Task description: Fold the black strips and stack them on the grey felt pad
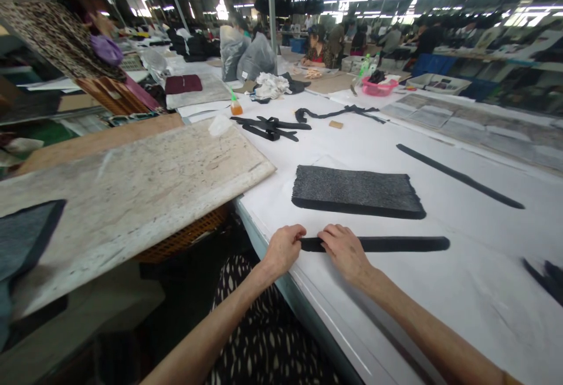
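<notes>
A long black strip (pixel 396 244) lies flat near the front edge of the white table (pixel 440 303). My left hand (pixel 284 249) is closed, pinching the strip's left end at the table edge. My right hand (pixel 345 250) rests just beside it with fingers curled down, pressing on the strip. Right behind the strip lies a dark grey sparkly rectangular panel (pixel 356 191). Neither hand touches it.
A marble slab (pixel 127 191) rests on a woven basket (pixel 189 235) to my left. More black strips (pixel 460 176) and a pile of straps (pixel 270 127) lie further back, with an orange glue bottle (pixel 236 105) and a pink tray (pixel 377 87). Other people work at the far tables.
</notes>
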Demonstrator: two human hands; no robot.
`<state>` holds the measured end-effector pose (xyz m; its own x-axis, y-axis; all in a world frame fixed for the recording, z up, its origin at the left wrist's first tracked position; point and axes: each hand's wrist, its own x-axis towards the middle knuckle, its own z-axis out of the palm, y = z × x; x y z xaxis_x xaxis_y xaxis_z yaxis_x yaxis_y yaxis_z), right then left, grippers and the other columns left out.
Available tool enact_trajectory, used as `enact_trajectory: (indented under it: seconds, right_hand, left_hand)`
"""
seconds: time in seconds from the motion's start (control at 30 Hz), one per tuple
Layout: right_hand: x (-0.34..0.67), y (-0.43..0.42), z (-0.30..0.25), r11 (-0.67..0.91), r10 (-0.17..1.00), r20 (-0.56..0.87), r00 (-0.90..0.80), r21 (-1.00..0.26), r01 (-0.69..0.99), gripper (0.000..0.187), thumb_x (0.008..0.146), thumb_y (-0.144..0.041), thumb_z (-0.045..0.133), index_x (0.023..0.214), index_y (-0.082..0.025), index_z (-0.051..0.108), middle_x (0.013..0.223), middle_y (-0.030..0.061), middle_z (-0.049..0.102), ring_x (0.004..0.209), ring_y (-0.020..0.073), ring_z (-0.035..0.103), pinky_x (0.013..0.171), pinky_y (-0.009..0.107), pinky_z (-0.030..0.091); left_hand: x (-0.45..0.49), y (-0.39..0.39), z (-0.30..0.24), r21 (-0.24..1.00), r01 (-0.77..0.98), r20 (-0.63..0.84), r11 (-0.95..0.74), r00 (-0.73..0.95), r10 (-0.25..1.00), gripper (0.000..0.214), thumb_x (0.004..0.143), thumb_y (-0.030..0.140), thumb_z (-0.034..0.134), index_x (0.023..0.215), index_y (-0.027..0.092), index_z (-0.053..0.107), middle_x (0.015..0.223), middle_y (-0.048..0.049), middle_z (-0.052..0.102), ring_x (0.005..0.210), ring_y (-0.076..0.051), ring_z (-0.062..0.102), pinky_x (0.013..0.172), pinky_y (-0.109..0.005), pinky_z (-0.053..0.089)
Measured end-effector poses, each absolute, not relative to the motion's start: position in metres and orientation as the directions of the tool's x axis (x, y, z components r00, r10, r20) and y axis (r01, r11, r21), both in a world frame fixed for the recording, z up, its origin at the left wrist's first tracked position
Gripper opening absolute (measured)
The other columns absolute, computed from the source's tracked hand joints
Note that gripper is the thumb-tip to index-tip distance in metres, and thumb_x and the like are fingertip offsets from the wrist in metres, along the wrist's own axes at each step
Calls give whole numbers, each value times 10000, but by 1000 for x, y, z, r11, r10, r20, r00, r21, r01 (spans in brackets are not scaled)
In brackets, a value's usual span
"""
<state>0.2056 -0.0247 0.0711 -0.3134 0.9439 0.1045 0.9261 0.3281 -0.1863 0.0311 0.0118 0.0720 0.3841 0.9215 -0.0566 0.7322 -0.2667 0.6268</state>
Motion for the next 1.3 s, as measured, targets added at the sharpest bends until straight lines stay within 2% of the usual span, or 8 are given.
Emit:
enact_trajectory:
  seconds: [0.23,0.37,0.5,0.6,0.8,1.07,1.3]
  right_hand:
    - [204,-21,66,353,933,156,-325,-220,909,108,839,-126,559,844,-197,641,824,18,583,816,174,493,734,291,349]
    - [205,-20,60,413,897,255,-362,-184,892,111,838,-125,561,807,-193,643,787,20,576,776,176,477,713,303,348]
    - [208,-21,51,486,830,389,-400,-151,861,103,835,-119,563,789,-177,635,810,27,574,789,175,461,756,311,354]
    - [211,-23,47,548,778,437,-452,-118,828,121,844,-92,532,833,-158,634,830,37,571,799,175,460,763,310,360]
    - [219,-25,49,637,711,424,-562,-49,769,162,862,-82,475,891,-131,626,819,51,561,758,177,448,703,304,371]
    - [221,-24,53,684,640,397,-658,96,723,191,864,-61,433,896,-111,614,799,57,544,730,173,432,657,296,367]
    - [219,-25,56,683,654,272,-706,189,705,189,831,-64,495,992,-112,580,816,44,516,733,176,433,660,313,353]
  left_hand:
    - [31,6,84,456,811,-87,-367,451,888,314,778,34,398,916,168,646,887,-57,638,895,-195,551,804,-296,444]
    - [32,6,87,374,832,-102,-410,477,873,270,847,79,397,902,177,642,894,-59,616,905,-196,540,794,-293,445]
    - [29,6,80,335,816,-43,-470,512,858,255,855,64,409,859,183,634,848,-41,598,861,-184,530,747,-278,443]
    - [24,4,72,301,777,42,-553,568,822,245,849,42,420,818,179,620,817,-33,582,820,-183,509,714,-284,441]
    - [15,1,64,212,649,189,-731,707,682,128,860,87,465,861,139,583,836,-51,564,798,-198,472,710,-308,449]
    - [8,2,69,181,571,134,-800,792,596,112,844,95,479,922,136,549,898,-62,550,836,-208,463,752,-313,448]
    - [8,1,70,65,532,80,-844,841,536,138,850,93,456,955,86,545,893,-90,551,816,-219,463,755,-333,449]
